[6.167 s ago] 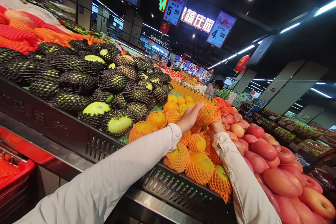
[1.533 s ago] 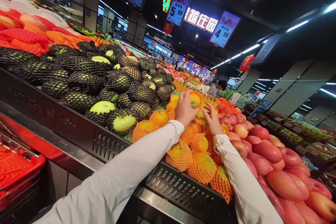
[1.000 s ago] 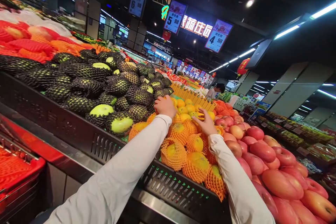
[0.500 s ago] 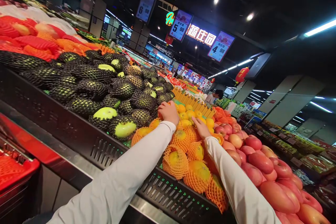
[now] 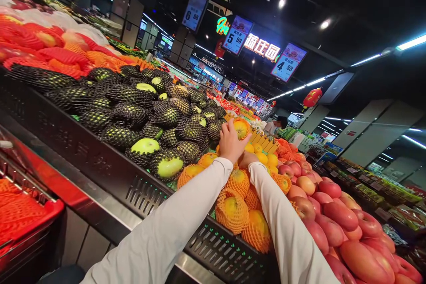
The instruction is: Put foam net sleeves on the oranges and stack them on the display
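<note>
An orange in an orange foam net (image 5: 242, 128) is held up in my left hand (image 5: 231, 143), its fingers on the near left side and the thumb below. Close beside it, my right hand (image 5: 247, 159) reaches low among the oranges; its fingers are hidden behind the left hand, so its grip does not show. Under my forearms lie more net-wrapped oranges (image 5: 232, 211). Bare oranges (image 5: 262, 158) are piled just beyond my hands.
Green fruit in black nets (image 5: 133, 115) fills the left side of the black slotted crate (image 5: 146, 193). Red apples (image 5: 334, 211) are heaped on the right. A red shopping basket (image 5: 49, 213) stands at lower left. Farther off is another person (image 5: 271, 127).
My left hand has lifted a netted orange and moved right. My right hand has shifted left and in beside it, its fingers now out of sight. The view has swung slightly left.
</note>
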The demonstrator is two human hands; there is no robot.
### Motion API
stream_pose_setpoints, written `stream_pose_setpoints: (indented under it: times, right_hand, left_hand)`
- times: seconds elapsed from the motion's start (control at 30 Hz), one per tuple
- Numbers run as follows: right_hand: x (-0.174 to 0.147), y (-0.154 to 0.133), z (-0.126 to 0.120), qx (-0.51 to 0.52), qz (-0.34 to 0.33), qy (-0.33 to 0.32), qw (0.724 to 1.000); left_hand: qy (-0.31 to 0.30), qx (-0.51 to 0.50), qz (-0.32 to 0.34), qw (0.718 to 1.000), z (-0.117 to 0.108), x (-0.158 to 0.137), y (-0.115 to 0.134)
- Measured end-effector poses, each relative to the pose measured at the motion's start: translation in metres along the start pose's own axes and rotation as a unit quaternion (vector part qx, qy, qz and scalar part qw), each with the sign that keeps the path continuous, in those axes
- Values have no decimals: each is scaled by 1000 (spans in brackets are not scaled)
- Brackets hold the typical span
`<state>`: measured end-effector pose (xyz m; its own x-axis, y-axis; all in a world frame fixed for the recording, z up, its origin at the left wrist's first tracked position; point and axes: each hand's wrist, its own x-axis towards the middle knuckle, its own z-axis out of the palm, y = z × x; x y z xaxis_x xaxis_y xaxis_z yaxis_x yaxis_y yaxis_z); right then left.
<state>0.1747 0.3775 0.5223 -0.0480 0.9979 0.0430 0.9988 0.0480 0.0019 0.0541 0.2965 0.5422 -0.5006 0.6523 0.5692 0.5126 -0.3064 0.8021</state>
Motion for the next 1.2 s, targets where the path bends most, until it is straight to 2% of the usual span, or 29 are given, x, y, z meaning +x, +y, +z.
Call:
stream_pose_setpoints:
  times: [0.1,0.23,0.3,0.4,0.5,0.63,0.8,0.9,1.03,1.2]
  right_hand:
    - [-6,2,0,2,-19,25,1000]
    - [-20,1,-3,22,-27,122,992]
    - [-25,2,-5,52,-6,170,984]
    - [-26,8,-8,127,56,208,968]
    - [-22,17,-9,204,115,220,947]
    - [-16,25,-9,302,185,234,905]
    - [-12,29,-11,393,279,252,839]
    - [-12,29,-11,421,277,259,824]
    - [-12,28,-9,437,248,271,821]
    - [-14,26,-5,442,242,290,813]
  left_hand:
    - [-15,-55,9,998,5,0,-2]
    - [-49,-38,8,998,14,-2,-4]
    - [-60,-16,-6,998,20,-5,-5]
    - [-98,30,-38,994,30,-10,-7]
    - [-148,78,-34,985,37,-14,-8]
    - [-182,128,-36,974,39,-16,-9]
    - [-291,140,57,945,42,-17,-13]
    - [-313,161,61,934,47,-18,-15]
    - [-333,212,78,916,50,-17,-15]
    - [-378,248,97,887,48,-13,-16]
